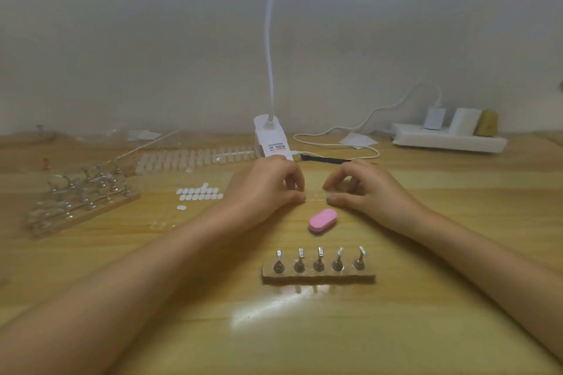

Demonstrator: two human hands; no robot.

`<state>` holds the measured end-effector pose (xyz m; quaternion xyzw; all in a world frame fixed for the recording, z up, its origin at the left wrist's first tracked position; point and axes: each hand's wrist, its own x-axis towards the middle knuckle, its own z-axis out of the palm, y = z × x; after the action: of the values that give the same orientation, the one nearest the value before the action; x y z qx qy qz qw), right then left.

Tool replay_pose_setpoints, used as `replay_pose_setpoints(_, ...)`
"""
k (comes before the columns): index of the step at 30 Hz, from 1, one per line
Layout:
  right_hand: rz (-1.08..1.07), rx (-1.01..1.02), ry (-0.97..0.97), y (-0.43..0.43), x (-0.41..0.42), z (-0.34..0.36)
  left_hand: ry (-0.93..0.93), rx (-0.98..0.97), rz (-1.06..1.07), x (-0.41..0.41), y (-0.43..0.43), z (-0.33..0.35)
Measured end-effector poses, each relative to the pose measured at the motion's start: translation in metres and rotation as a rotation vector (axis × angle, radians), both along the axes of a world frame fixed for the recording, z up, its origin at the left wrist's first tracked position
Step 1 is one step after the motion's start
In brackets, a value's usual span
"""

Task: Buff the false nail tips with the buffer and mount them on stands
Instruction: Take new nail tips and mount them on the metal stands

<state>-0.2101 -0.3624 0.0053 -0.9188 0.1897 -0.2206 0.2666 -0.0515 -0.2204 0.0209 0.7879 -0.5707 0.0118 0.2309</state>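
Observation:
A clear strip of false nail tips (315, 196) lies on the wooden table between my hands. My left hand (271, 186) pinches its left end and my right hand (356, 189) pinches its right end, fingers curled. The pink oval buffer (322, 220) lies flat just in front of them, untouched. Nearer to me, a small block (318, 278) carries a row of several metal stands (318, 262); I cannot tell whether any holds a tip. White adhesive pads (199, 194) sit in rows to the left.
A second, larger block of metal stands (82, 201) is at the left. Rows of clear nail tips (189, 160) lie behind the pads. A white clip lamp (271, 140), its cable and a power strip (447, 138) stand along the back wall.

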Motion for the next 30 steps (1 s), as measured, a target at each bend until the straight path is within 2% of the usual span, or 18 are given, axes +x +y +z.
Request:
replay_pose_setpoints(4,0.049,0.099,-0.066,0.004,-0.004,0.002,0.12,-0.042,-0.043,-0.001,0.0,0.0)
replay_pose_setpoints(7,0.088,0.096,-0.091,0.007,-0.005,0.003,0.127,-0.082,-0.054,-0.003,0.001,-0.001)
replay_pose_setpoints(10,0.086,0.127,-0.123,0.009,-0.004,0.003,0.088,-0.138,-0.051,-0.006,0.005,-0.002)
replay_pose_setpoints(16,0.075,0.264,-0.13,0.012,-0.002,0.005,-0.108,-0.291,-0.086,-0.011,0.012,-0.005)
replay_pose_setpoints(18,0.066,0.324,-0.117,0.012,-0.001,0.006,-0.25,-0.346,-0.153,-0.011,0.013,-0.006)
replay_pose_setpoints(22,0.066,0.38,-0.081,0.011,0.0,0.007,-0.819,-0.491,-0.262,-0.008,0.012,-0.005)
replay_pose_setpoints(23,0.068,0.388,-0.106,0.011,-0.001,0.007,-0.837,-0.511,-0.255,-0.007,0.012,-0.005)
replay_pose_setpoints(24,0.073,0.388,-0.149,0.012,-0.001,0.007,-0.761,-0.504,-0.231,-0.007,0.011,-0.004)
replay_pose_setpoints(25,0.077,0.346,-0.196,0.014,-0.003,0.007,-0.57,-0.469,-0.189,-0.009,0.01,-0.002)
replay_pose_setpoints(28,0.09,-0.04,-0.275,0.017,-0.006,0.008,0.269,-0.233,-0.059,-0.006,0.008,0.004)
replay_pose_setpoints(30,0.095,-0.161,-0.311,0.02,-0.005,0.009,0.598,-0.156,-0.04,0.0,0.006,0.005)
